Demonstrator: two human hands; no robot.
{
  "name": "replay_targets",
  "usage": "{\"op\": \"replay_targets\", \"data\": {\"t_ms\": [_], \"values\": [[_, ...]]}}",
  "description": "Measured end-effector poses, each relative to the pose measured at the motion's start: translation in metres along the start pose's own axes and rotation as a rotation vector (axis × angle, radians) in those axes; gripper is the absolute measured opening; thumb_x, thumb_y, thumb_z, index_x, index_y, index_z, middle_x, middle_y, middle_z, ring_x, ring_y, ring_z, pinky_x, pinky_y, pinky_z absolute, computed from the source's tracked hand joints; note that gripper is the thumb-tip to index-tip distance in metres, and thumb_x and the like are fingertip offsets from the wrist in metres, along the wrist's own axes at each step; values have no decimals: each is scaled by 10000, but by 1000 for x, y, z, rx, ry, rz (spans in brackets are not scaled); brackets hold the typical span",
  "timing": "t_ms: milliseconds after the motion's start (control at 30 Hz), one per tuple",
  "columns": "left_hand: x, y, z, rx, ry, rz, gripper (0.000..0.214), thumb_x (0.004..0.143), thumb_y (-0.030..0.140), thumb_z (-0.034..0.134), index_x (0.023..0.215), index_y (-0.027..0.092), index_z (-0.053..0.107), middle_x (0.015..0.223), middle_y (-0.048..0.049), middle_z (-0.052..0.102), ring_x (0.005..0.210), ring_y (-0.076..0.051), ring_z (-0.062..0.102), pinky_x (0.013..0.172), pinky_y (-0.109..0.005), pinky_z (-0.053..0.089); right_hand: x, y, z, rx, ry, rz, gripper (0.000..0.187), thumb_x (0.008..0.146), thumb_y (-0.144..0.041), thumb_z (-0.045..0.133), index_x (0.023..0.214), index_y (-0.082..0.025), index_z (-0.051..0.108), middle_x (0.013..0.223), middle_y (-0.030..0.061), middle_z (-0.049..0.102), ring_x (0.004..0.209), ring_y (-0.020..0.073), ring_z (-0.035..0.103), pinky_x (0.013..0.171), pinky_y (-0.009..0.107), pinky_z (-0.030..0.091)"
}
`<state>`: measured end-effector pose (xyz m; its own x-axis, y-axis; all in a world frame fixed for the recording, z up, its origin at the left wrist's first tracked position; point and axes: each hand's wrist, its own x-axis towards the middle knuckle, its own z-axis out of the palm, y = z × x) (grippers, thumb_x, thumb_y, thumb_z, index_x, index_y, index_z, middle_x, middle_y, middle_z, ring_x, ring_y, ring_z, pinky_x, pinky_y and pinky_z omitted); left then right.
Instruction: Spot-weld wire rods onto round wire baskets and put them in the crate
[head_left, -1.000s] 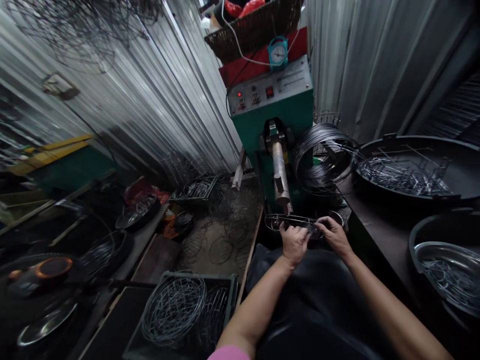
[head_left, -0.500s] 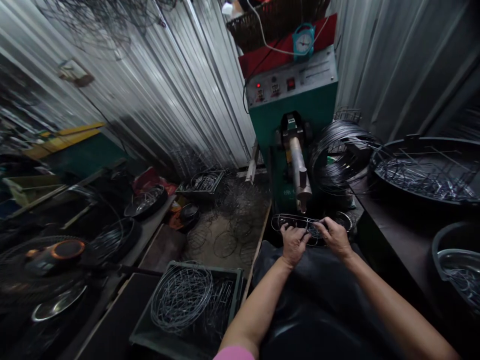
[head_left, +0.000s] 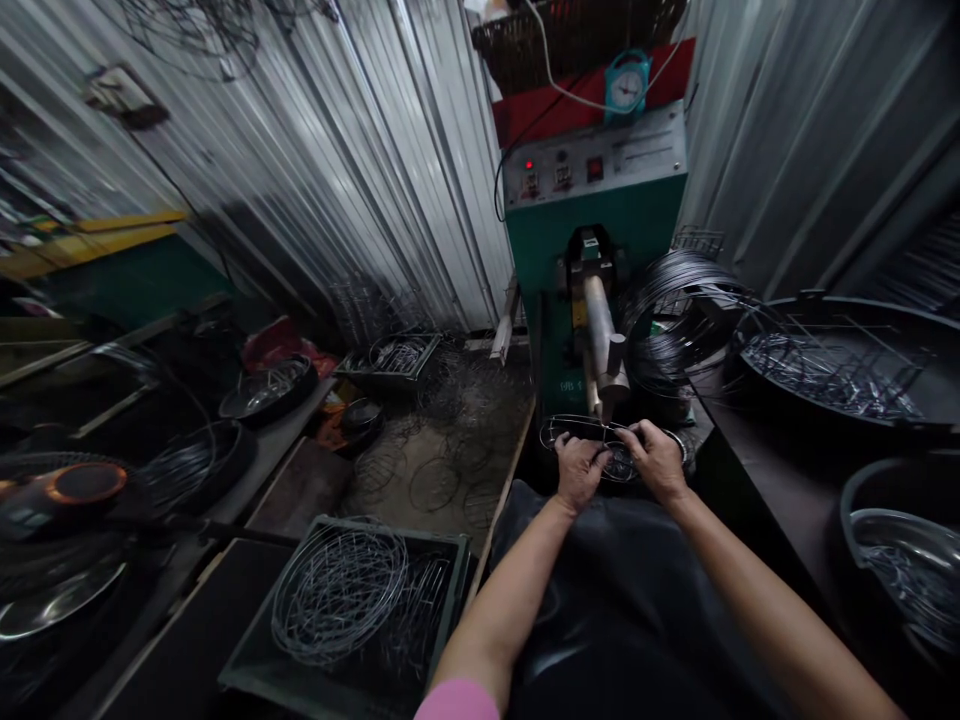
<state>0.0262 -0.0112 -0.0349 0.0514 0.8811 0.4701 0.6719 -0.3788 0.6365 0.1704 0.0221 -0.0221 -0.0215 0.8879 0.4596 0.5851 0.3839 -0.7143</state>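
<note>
Between both hands is a thin wire frame [head_left: 556, 424] with a rounded outline, right under the electrode tip of a green spot welder [head_left: 600, 340]. My left hand [head_left: 579, 474] has its fingers closed on the near left part of the frame. On the right side, my right hand [head_left: 654, 460] pinches the wire between thumb and fingers. The top of the frame seems to touch the welder's tip or sit just below it; I cannot tell which. Some of the wire is hidden behind my fingers.
A coil of wire [head_left: 675, 310] hangs right of the welder. Black pans [head_left: 847, 430] with small wire parts stand on the right bench. At lower left, a crate [head_left: 247, 650] holds round wire grids [head_left: 341, 590]. Wire rings [head_left: 435, 485] lie on the floor.
Both hands have carried the wire frame slightly up and forward, so its top edge is now at the welder's tip. The camera view has shifted a little.
</note>
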Motion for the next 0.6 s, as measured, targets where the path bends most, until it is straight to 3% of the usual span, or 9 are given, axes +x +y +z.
{"op": "replay_targets", "data": {"t_ms": [133, 233, 333, 467, 600], "values": [[2, 1, -2, -42, -32, -76, 58, 810, 240, 606, 789, 227, 659, 808, 21, 695, 828, -138, 593, 991, -368, 277, 3, -3, -1, -3, -2, -9, 476, 843, -630, 400, 658, -210, 528, 667, 45, 598, 621, 186, 545, 614, 309, 404], [4, -1, -2, -93, -44, -95, 55, 805, 242, 609, 791, 228, 660, 802, 22, 694, 831, -134, 595, 988, -356, 283, -6, 6, -11, 114, 5, -29, 428, 801, -620, 493, 744, -206, 586, 859, 77, 648, 797, 219, 594, 725, 333, 443], [4, -5, 0, -201, -28, -62, 64, 795, 247, 615, 761, 209, 653, 766, 12, 681, 788, -135, 591, 959, -355, 307, -22, 24, -27, 205, 45, 67, 403, 754, -596, 581, 856, -207, 604, 1001, 85, 641, 922, 246, 589, 808, 362, 446], [-3, -13, 0, -393, 23, -67, 114, 784, 272, 619, 713, 186, 641, 742, -8, 660, 763, -141, 577, 931, -354, 328, -32, 40, -46, 261, -76, 196, 417, 723, -596, 616, 859, -201, 622, 839, 56, 652, 786, 227, 601, 724, 339, 466], [-16, -24, -6, -613, 91, -278, 183, 779, 341, 603, 734, 164, 622, 726, -14, 612, 733, -138, 543, 755, -277, 407, -25, 30, -52, 297, -174, 161, 425, 722, -607, 613, 823, -195, 637, 802, 48, 650, 771, 217, 598, 712, 314, 464]]}}
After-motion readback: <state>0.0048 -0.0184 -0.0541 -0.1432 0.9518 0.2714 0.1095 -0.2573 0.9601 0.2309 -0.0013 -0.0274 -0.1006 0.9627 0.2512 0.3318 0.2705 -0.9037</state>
